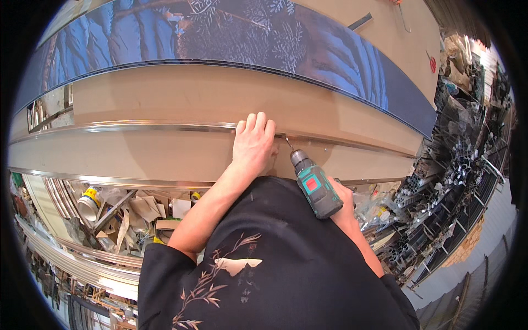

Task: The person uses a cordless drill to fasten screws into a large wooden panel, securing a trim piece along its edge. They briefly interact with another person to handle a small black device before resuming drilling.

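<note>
A long, thin metal strip (pixel 181 126) runs left to right across a brown board in front of me. My left hand (pixel 254 140) is closed over the strip near its middle, fingers curled across its far edge. In my right hand (pixel 342 202) is a green and black cordless drill (pixel 316 187), gripped by its handle, which is mostly hidden behind the drill's body. The slim drill bit (pixel 288 142) points away from me toward the strip, just right of my left hand. Whether its tip touches the metal I cannot tell.
Beyond the strip lies a long blue panel (pixel 231 36) with a dark painted pattern. A second metal edge (pixel 110 179) borders the board near me. Below left are scraps and a white bucket (pixel 88 205). Many metal profiles (pixel 434 181) are racked at the right.
</note>
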The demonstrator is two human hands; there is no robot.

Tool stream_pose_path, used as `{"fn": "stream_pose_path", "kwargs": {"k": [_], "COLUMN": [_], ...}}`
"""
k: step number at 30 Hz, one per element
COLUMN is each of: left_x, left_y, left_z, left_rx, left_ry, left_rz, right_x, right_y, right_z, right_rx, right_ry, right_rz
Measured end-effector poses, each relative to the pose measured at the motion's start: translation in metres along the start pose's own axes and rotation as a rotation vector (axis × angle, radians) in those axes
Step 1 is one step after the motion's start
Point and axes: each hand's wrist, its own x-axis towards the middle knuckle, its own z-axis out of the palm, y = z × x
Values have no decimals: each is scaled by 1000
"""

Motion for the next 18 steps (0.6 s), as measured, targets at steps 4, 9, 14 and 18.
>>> {"fn": "stream_pose_path", "kwargs": {"k": [4, 9, 14, 18], "left_x": [4, 5, 4, 1], "left_y": [-3, -2, -2, -1], "left_z": [1, -7, -2, -1], "left_rx": [30, -39, -14, -21], "left_ry": [10, -9, 4, -2], "left_rz": [11, -2, 2, 0], "right_x": [6, 10, 15, 26], "right_y": [-2, -13, -22, -23], "right_z": [-2, -9, -15, -29], "right_rx": [8, -44, -42, -265], "right_ry": [3, -28, -139, -298], "right_rz": [-13, -11, 227, 280]}}
